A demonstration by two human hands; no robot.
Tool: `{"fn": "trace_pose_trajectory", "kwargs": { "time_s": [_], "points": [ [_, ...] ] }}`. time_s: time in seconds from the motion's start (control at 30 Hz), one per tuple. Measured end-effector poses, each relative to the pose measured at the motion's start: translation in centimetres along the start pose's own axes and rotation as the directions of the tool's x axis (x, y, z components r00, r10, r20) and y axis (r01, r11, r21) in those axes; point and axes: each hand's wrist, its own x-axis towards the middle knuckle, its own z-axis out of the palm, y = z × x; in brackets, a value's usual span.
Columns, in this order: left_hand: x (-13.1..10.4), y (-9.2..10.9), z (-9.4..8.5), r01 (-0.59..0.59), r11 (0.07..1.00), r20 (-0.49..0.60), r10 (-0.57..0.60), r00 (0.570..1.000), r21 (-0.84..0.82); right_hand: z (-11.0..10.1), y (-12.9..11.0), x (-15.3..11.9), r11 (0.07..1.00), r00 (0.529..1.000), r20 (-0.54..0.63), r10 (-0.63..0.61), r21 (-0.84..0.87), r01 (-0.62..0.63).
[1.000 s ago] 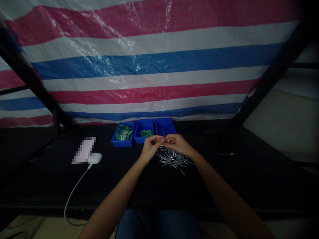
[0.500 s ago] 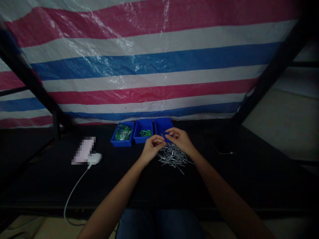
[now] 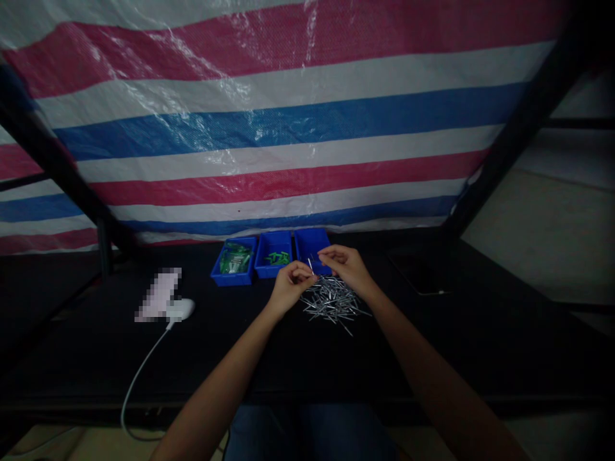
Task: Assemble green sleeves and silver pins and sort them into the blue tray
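My left hand (image 3: 289, 286) pinches a thin silver metal pin (image 3: 311, 264) that stands up from the fingertips. Facing it, my right hand (image 3: 346, 266) has thumb and fingers drawn together, and whether something tiny is between them is too small to see. A heap of thin silver metal pins (image 3: 331, 302) lies on the black table just below both hands. Directly behind the hands is a blue bin (image 3: 310, 238), its front partly covered by my fingers.
Left of that bin stand a blue bin (image 3: 262, 261) with small green pieces (image 3: 277, 258) and another (image 3: 216, 279) with clear-and-green packets (image 3: 235, 258). A dark tablet-like device (image 3: 418, 275) lies right. A white corded object (image 3: 185, 309) sits left on the table (image 3: 230, 358), before a striped sheet (image 3: 288, 115).
The view has shifted slightly. The pin at my left fingertips shows more clearly now, and my hands keep nearly the same place and pose.
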Motion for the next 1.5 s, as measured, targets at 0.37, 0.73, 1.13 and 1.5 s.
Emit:
{"fn": "trace_pose_trajectory", "kwargs": {
  "time_s": [0.37,0.73,1.13,1.5],
  "points": [
    [-0.4,0.1,-0.3,-0.12,0.937,0.046,0.111,0.993,0.328,0.3,0.2,-0.1,0.999,0.995,0.1,-0.014,-0.042,0.018],
    [-0.8,0.8,-0.3,-0.238,0.82,0.09,0.224,0.97,0.521,0.1,0.5,-0.1,0.998,0.985,0.173,-0.009,-0.062,0.02],
    [0.5,0.9,-1.5,-0.123,0.968,-0.155,0.159,0.975,0.218,-0.3,0.2,-0.2,0.991,0.908,0.398,0.131,-0.031,-0.13],
    [0.4,1.2,-1.3,-0.115,0.988,-0.136,0.128,0.982,0.102,0.6,0.3,-0.5,0.983,0.86,0.477,0.182,-0.09,-0.158]
  ]
}}
